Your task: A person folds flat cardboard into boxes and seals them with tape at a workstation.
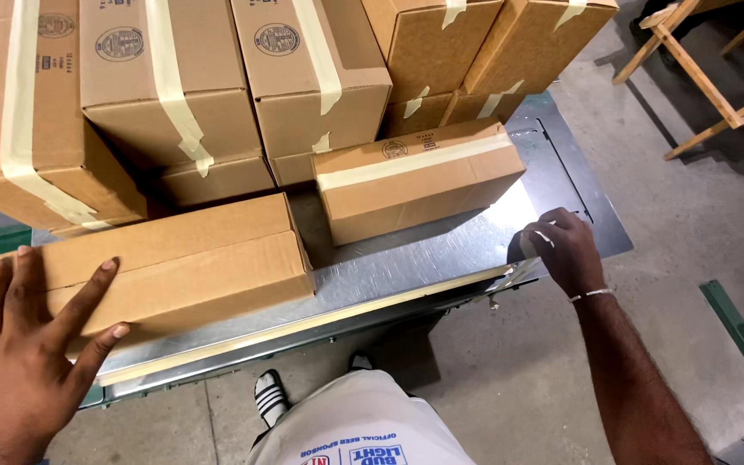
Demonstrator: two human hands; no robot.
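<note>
Untaped carton under left hand, right hand well apart

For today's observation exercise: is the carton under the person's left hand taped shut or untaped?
Untaped: the carton under the left hand shows a bare seam between its top flaps, unlike the taped carton beside it.

Plain brown cardboard boxes with pale cream tape strips, on a shiny silver-grey metal table
</note>
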